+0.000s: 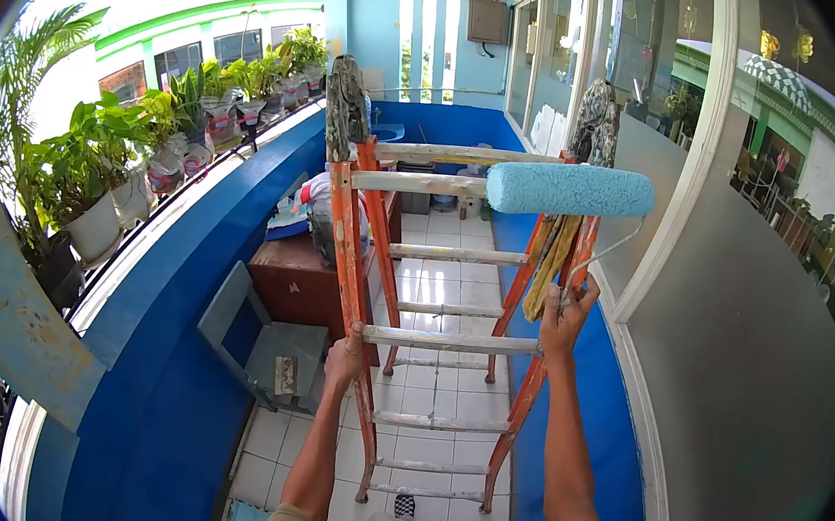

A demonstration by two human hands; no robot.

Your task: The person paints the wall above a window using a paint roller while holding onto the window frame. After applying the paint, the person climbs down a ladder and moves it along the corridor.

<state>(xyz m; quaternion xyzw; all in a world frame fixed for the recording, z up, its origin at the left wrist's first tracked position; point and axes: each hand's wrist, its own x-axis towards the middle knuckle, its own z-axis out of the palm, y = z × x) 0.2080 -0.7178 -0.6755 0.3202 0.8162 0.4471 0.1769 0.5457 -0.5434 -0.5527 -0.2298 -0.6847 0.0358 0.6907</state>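
A paint-spattered orange stepladder (442, 341) stands unfolded in front of me, its pale rungs streaked with paint. My left hand (345, 358) is closed around its left rail, at the height of a middle rung. My right hand (569, 317), also closed, holds a paint roller (570, 192) by the lower end of its wire frame, right beside the right rail. The roller's fluffy light-blue sleeve lies level across the ladder's top right side. Next to the right hand a yellowish rag (549, 273) hangs from the ladder. The roller's grip is hidden by my fingers.
A grey chair (274, 342) with a small block on its seat and a brown cabinet (300, 284) piled with things stand at left. Potted plants (90, 219) line the blue wall's ledge. Glass windows (763, 324) run along the right. White tiles (464, 406) cover the floor.
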